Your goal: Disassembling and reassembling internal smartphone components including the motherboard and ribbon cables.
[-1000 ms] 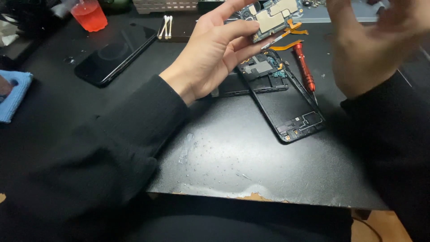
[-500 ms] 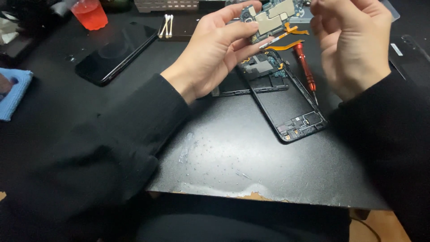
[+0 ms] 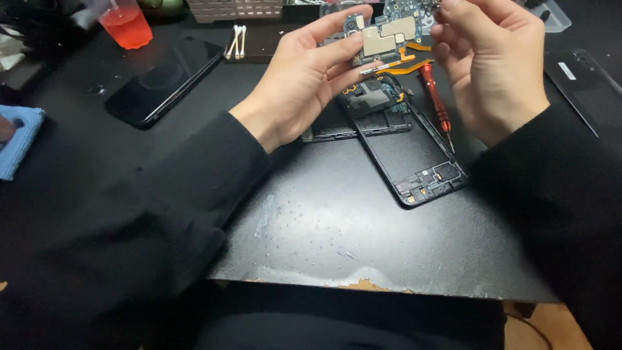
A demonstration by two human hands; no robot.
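Observation:
My left hand [image 3: 304,84] holds a small phone circuit board [image 3: 387,32] with metal shields and orange flex cables, lifted above the table at the top of the view. My right hand [image 3: 492,61] meets the board from the right, its fingertips on the board's upper right edge. Below them an opened black phone frame [image 3: 414,155] lies on the black work mat [image 3: 337,220]. A red-handled screwdriver [image 3: 435,104] rests along the frame's right side.
A dark phone screen [image 3: 165,81] lies at upper left, beside a red plastic cup [image 3: 126,26] and two cotton swabs [image 3: 237,40]. A blue cloth [image 3: 16,139] sits at the left edge. Another dark panel [image 3: 586,87] lies at right. The mat's worn front edge [image 3: 363,284] runs near me.
My right hand came down and in from the upper right and now touches the circuit board. My left hand kept holding the board in about the same place.

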